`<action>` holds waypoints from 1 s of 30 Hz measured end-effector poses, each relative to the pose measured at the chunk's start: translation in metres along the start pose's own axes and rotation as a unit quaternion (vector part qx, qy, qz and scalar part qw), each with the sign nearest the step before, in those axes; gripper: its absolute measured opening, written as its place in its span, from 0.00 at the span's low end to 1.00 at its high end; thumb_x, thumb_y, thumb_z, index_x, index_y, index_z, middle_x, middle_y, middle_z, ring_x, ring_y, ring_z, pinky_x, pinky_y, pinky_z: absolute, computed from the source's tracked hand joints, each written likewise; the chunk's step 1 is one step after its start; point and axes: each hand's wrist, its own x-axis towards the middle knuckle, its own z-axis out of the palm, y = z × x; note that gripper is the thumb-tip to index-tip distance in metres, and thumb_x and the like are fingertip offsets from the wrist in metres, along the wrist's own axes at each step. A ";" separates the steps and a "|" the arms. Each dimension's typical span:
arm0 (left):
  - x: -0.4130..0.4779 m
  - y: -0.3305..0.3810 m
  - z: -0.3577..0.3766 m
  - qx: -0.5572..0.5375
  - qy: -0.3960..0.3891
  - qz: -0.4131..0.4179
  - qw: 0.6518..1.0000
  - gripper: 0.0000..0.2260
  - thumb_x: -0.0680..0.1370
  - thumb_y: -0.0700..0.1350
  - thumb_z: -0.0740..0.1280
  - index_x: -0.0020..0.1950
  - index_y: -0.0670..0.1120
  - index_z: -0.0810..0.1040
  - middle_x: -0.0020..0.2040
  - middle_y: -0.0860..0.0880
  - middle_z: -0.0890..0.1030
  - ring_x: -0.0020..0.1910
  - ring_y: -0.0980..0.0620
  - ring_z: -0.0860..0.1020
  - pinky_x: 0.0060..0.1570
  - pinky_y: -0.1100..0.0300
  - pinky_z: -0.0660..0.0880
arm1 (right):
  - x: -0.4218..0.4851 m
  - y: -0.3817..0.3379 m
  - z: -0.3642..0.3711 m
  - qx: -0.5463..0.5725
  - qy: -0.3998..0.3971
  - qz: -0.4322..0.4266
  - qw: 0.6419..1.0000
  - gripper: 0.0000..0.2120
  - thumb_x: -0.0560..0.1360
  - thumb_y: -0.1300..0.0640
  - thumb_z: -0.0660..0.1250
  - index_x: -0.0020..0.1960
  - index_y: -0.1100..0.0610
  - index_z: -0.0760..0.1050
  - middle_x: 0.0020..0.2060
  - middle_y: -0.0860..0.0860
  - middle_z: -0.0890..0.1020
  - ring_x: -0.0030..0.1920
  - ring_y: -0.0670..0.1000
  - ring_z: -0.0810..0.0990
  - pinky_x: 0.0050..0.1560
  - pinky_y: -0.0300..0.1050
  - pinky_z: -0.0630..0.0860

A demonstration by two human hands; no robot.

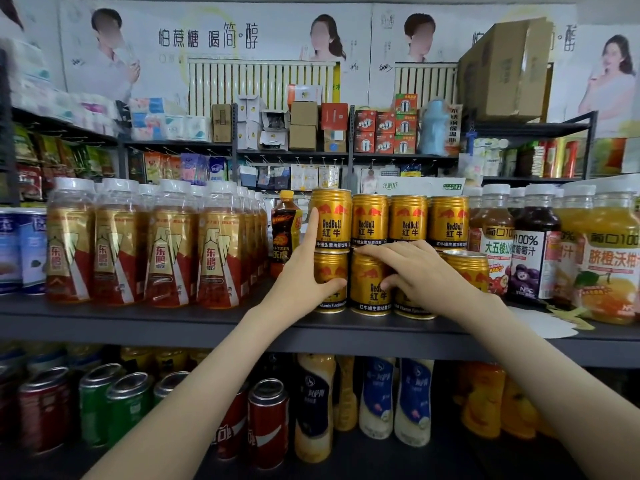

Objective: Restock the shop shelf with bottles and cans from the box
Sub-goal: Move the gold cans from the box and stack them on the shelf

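Gold Red Bull cans stand two rows high on the middle shelf. My left hand holds the lower left can, thumb curled round its front, index finger straight up against the upper left can. My right hand lies over the lower middle can, fingers across its top and thumb down its right side. The palm hides most of a third lower can. Another lower can stands at the right with nothing on top. The box is not in view.
Tall gold and red bottles fill the shelf to the left, with a small dark bottle beside the cans. Juice bottles stand at the right. The lower shelf holds soda cans and milk drink bottles.
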 end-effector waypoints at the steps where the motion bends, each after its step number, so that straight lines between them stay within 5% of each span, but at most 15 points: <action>1: 0.000 0.001 0.000 -0.002 0.000 -0.003 1.000 0.51 0.73 0.46 0.73 0.73 0.65 0.32 0.74 0.52 0.63 0.69 0.53 0.67 0.68 0.51 0.66 | 0.000 0.001 -0.001 0.003 -0.010 0.004 1.000 0.27 0.78 0.55 0.64 0.75 0.48 0.60 0.65 0.47 0.75 0.66 0.50 0.70 0.63 0.44 0.61; 11: -0.011 0.013 0.009 0.057 0.042 -0.041 0.997 0.46 0.76 0.51 0.70 0.76 0.59 0.34 0.76 0.46 0.58 0.72 0.48 0.63 0.65 0.56 0.63 | -0.019 -0.015 0.002 -0.010 0.022 0.043 0.999 0.30 0.77 0.51 0.66 0.76 0.47 0.59 0.74 0.49 0.64 0.75 0.51 0.58 0.72 0.53 0.53; 19: -0.107 0.047 0.010 0.093 0.172 -0.053 0.979 0.30 0.79 0.48 0.66 0.77 0.48 0.55 0.69 0.49 0.68 0.61 0.56 0.70 0.60 0.60 0.71 | -0.049 -0.096 0.003 0.132 0.165 0.067 0.975 0.23 0.77 0.54 0.63 0.71 0.56 0.67 0.65 0.54 0.73 0.65 0.53 0.69 0.64 0.48 0.60; 25: -0.262 0.013 -0.005 0.155 0.152 -0.206 0.954 0.24 0.79 0.49 0.64 0.74 0.48 0.61 0.68 0.51 0.70 0.65 0.54 0.70 0.62 0.60 0.70 | -0.082 -0.228 0.047 0.305 0.081 -0.047 0.948 0.21 0.77 0.56 0.64 0.68 0.59 0.70 0.60 0.54 0.76 0.62 0.53 0.71 0.60 0.44 0.64; 30: -0.412 -0.015 -0.041 0.278 0.041 -0.402 0.871 0.25 0.80 0.46 0.62 0.76 0.48 0.58 0.70 0.48 0.68 0.67 0.48 0.69 0.58 0.53 0.73 | -0.110 -0.358 0.091 0.402 -0.072 -0.126 0.904 0.23 0.78 0.56 0.65 0.71 0.59 0.67 0.63 0.54 0.75 0.64 0.54 0.71 0.61 0.52 0.72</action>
